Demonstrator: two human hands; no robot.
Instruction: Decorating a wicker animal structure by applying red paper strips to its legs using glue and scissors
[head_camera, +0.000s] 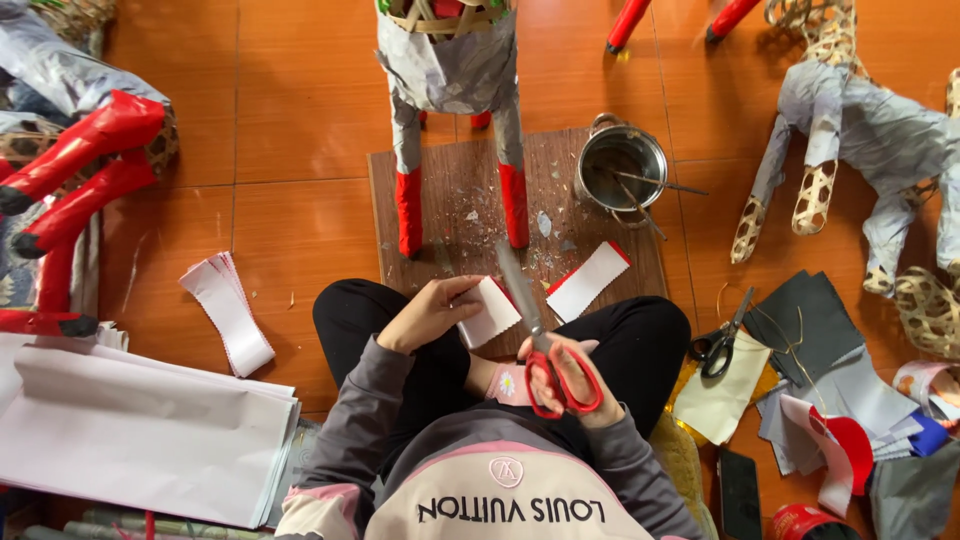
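Terracotta tile floor (300, 100) all round, crowded at both sides: stack of white paper sheets (140, 430) at left, grey and cream offcuts (830, 380) at right with black scissors (718, 345) on top. Between, dark wooden board (450, 200) bearing a paper-covered animal figure (455, 60) on red-tipped legs, steel pot (622, 160) with sticks at the board's right corner. Folded white paper strip (490, 312) held over the lap, just in front of the board; left hand (430, 312) closed in a pinch grip on its near edge. Right hand (570, 375) wrapped through the loops of red-handled scissors (545, 340), blades nearly together, tip up beside the strip. Best, probably, to keep the strip taut and flat, fingers back from the blade line, cuts short and even. Little open room: figure's legs close ahead of the blade tip, loose red-edged strip (588, 280) just right, knees either side. Another white strip bundle (228, 310) lying well left.
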